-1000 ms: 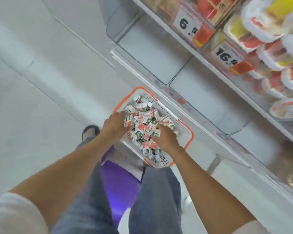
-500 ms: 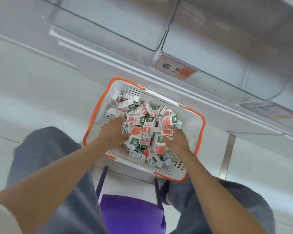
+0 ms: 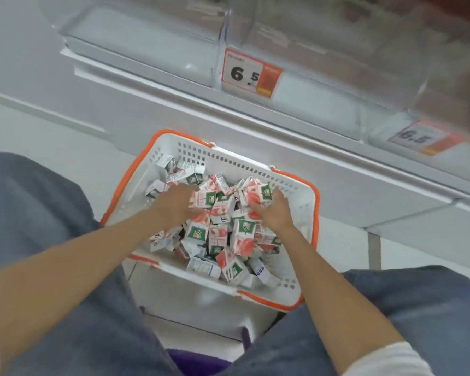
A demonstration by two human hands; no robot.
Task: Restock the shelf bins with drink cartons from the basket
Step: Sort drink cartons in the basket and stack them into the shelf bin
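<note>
Counted: one orange-rimmed white basket [image 3: 228,158], heaped with drink cartons [image 3: 220,237] past counting. Gripping one carton apiece with left hand [image 3: 178,206] and right hand [image 3: 274,213], mid-heap. Beyond the hands: at least two clear shelf bins [image 3: 147,31], two price tags [image 3: 251,73]. Left of left hand: pale floor [image 3: 46,137].
</note>
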